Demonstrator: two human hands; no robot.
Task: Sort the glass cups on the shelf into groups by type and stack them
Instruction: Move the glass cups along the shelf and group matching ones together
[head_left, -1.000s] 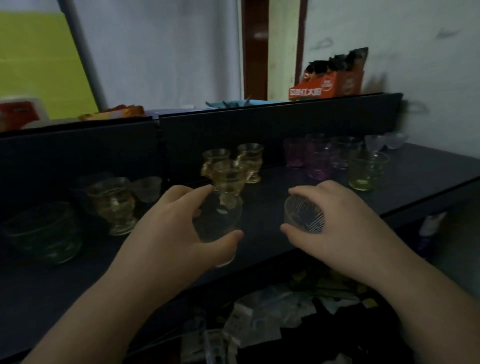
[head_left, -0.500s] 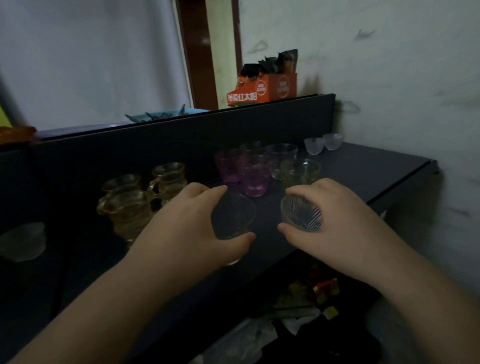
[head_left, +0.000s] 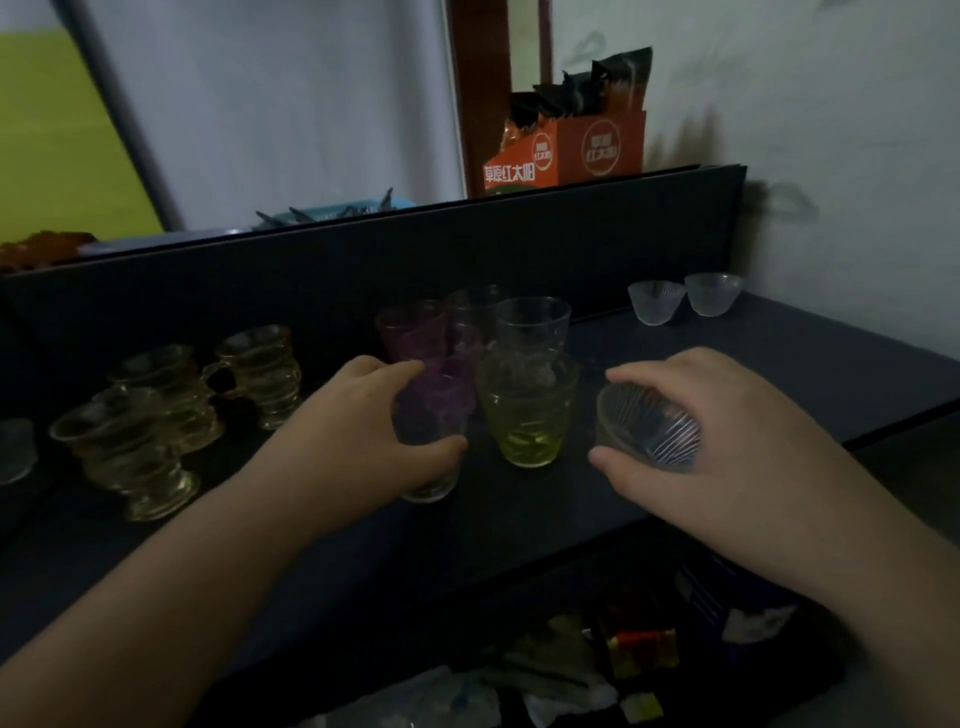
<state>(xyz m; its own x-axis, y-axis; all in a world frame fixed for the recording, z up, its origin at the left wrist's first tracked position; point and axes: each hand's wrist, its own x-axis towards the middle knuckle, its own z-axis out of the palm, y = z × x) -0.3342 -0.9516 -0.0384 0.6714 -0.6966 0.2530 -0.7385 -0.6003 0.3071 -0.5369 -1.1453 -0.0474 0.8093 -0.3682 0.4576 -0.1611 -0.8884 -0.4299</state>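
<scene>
My left hand (head_left: 358, 441) grips a clear tumbler (head_left: 431, 457) just left of a yellow-green tumbler (head_left: 527, 410) on the dark shelf (head_left: 779, 374). My right hand (head_left: 717, 436) holds a small ribbed glass bowl (head_left: 647, 428) to the right of the yellow-green one. Behind stand purple tumblers (head_left: 415, 332) and a clear tumbler (head_left: 532, 325). Two matching ribbed bowls (head_left: 683, 297) sit at the far right corner. Three amber handled mugs (head_left: 171, 400) stand at the left.
A dark back panel (head_left: 415, 260) rises behind the shelf, with an orange box (head_left: 566, 150) on top. The white wall (head_left: 857, 156) closes the right side. Clutter of packets (head_left: 571, 665) lies on the level below. A faint glass (head_left: 15, 452) sits at the far left.
Both hands carried their glasses rightward along the shelf and forward toward the coloured tumblers. The view turned right, then swung back a little; more of the right end shows.
</scene>
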